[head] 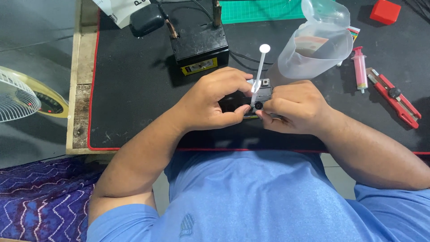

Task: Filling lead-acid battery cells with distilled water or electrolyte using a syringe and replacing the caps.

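My left hand and my right hand meet over a small dark electronic part near the front of the black mat. Both hands grip this part from either side. A thin white syringe with its round plunger top stands tilted upward from between the hands, its tip down at the part. Which fingers steady the syringe is hidden. The part's underside is covered by my fingers.
A black box-shaped battery with wires stands behind the hands. A clear plastic jug lies to the right, with a pink syringe, a red utility knife and a red block. A fan stands at left.
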